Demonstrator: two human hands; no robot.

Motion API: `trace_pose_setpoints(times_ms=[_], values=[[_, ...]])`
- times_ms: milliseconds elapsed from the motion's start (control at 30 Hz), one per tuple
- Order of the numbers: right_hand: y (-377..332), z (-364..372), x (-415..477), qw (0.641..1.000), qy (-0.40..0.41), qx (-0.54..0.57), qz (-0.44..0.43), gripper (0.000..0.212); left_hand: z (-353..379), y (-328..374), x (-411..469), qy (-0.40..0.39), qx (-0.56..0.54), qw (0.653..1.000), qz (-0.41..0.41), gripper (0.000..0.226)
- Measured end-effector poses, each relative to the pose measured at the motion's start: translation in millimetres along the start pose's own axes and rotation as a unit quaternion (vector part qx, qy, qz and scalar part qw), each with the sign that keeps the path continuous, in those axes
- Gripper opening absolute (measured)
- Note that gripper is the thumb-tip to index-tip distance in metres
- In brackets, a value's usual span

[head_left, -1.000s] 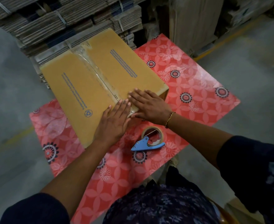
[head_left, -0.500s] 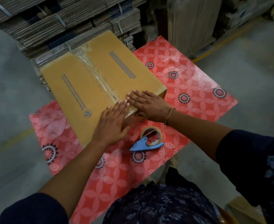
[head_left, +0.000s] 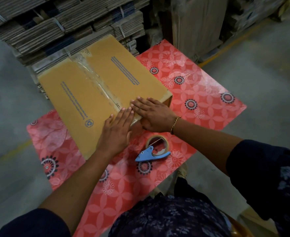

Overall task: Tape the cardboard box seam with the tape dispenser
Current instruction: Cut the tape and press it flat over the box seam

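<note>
A brown cardboard box lies flat on a red flowered table. Clear tape runs along its centre seam from the far end to the near end. My left hand lies flat, fingers together, on the box's near edge left of the seam. My right hand presses flat across the seam's near end, its fingertips touching those of the left. A blue tape dispenser with a tape roll rests on the table just below my right wrist; neither hand touches it.
Strapped bundles of flattened cardboard are stacked behind the box. Upright cardboard sheets stand at the back right. Grey concrete floor with a yellow line surrounds the table. My dark patterned clothing fills the bottom.
My right hand has slid slightly leftward over the seam's near end. My left hand has stayed flat on the box edge. The dispenser has not moved.
</note>
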State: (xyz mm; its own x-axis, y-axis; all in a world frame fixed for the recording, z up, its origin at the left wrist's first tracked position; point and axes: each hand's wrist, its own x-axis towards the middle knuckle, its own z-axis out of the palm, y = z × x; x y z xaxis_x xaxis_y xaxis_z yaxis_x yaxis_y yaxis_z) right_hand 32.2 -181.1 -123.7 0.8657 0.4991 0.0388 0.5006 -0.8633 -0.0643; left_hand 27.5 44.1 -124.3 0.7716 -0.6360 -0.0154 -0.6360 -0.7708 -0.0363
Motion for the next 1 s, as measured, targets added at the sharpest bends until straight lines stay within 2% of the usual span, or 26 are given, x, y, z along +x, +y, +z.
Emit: trace_pose_setpoints(times_ms=[100, 200, 300, 533, 667, 867, 1000], values=[[-6.0, 3.6, 3.0, 1.0, 0.006, 0.013, 0.026, 0.086, -0.2, -0.8, -0.1, -0.001, -0.004, 1.0, 0.002, 0.081], [-6.3, 8.7, 4.0, 0.999, 0.033, 0.006, 0.029, 0.08, -0.1, -1.9, -0.6, -0.006, -0.017, 1.0, -0.002, 0.088], [-4.7, 8.6, 5.2, 0.999, 0.023, -0.015, 0.018, 0.079, -2.2, -1.7, -1.3, -0.002, -0.027, 1.0, -0.007, 0.091], [-3.0, 5.7, 5.7, 0.999, 0.016, -0.027, 0.007, 0.077, -0.5, 2.5, 4.5, 0.036, -0.048, 0.998, -0.031, 0.058], [-1.5, 1.4, 6.2, 1.0, -0.005, -0.014, 0.005, 0.075, 0.0, 2.3, 4.7, 0.026, -0.041, 0.998, -0.026, 0.059], [0.3, -15.0, 12.3, 0.999, -0.04, 0.021, 0.01, 0.083, -2.4, -1.3, 3.1, 0.01, -0.075, 0.997, -0.022, 0.077], [1.6, -16.4, 13.9, 0.999, -0.042, 0.012, 0.0, 0.078, -0.9, -1.1, 3.7, 0.042, -0.099, 0.994, -0.029, 0.062]])
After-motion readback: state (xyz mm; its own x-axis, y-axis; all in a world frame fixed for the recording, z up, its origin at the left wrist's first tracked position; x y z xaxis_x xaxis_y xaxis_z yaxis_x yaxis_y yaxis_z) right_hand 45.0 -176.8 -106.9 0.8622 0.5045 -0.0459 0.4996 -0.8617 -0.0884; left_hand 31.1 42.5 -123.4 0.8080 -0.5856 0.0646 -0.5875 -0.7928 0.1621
